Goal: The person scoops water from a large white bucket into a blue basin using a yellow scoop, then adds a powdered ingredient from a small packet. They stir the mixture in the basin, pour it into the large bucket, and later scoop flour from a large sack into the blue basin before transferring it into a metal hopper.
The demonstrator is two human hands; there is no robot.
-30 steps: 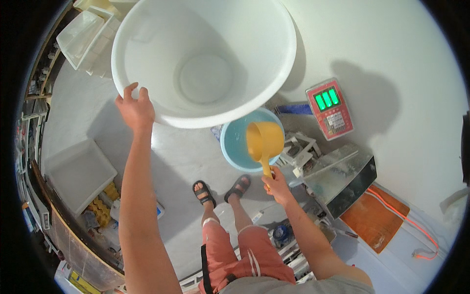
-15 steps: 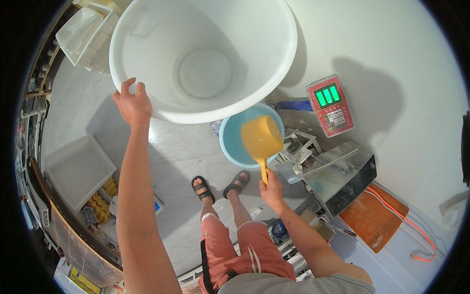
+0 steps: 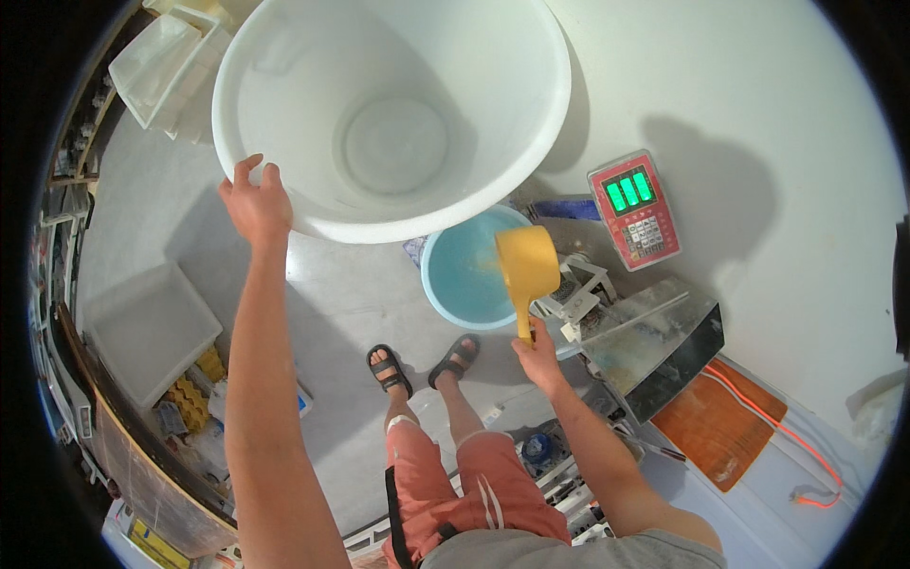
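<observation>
My left hand [image 3: 258,204] is closed on the near left rim of a large white tub [image 3: 455,95], thumb and fingers hooked over its edge. The tub looks tilted toward me, with its round bottom showing and no contents visible. My right hand [image 3: 538,360] grips the handle of a yellow dipper [image 3: 529,261]. The dipper's cup is over the right side of a light blue basin [image 3: 460,305] under the tub's near edge. Pale liquid seems to be in the basin. What the dipper's cup holds, if anything, I cannot make out.
On the right stands a red scale display [image 3: 635,209] with lit green digits. Below it are a dusty metal box [image 3: 654,332] and a brown board [image 3: 716,427] with an orange cable [image 3: 806,446]. At left lie a white tray [image 3: 152,332] and white bins [image 3: 175,76].
My right hand has moved the dipper to the right across the basin, and the cup has turned. My left hand stays on the tub's rim.
</observation>
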